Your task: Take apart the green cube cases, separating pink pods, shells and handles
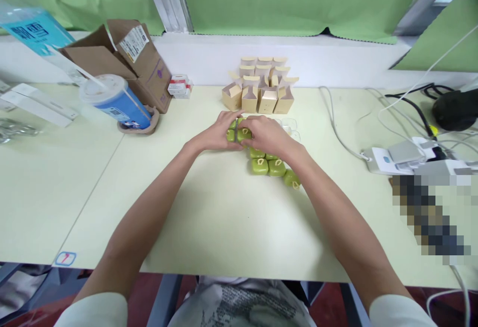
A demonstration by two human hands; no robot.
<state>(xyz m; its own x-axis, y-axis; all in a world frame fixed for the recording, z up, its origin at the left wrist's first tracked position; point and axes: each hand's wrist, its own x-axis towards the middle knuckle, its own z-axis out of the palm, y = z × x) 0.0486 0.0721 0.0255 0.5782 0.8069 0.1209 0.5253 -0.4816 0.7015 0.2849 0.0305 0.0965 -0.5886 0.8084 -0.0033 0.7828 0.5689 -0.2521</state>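
My left hand (223, 132) curls around the left side of a group of small green rounded-square cases (230, 135), thumb at the front and fingers behind. My right hand (263, 132) reaches over from the right, its fingertips closed on a green case (244, 134) with a pale ring-shaped mark on top. Dark gaps show between the pieces at the fingers. Below the right hand, more green cases (260, 166) stand in rows, and one case (292, 178) lies tilted near the right forearm. Clear plastic pieces (290, 125) sit just behind the right hand, partly covered by it.
Several small open cardboard boxes (268, 100) stand in rows by the wall. To the left are a blue cup (129, 105) in a holder, a large brown carton (144, 63) and a small red-and-white box (180, 86). A power strip (388, 160) and cables lie on the right.
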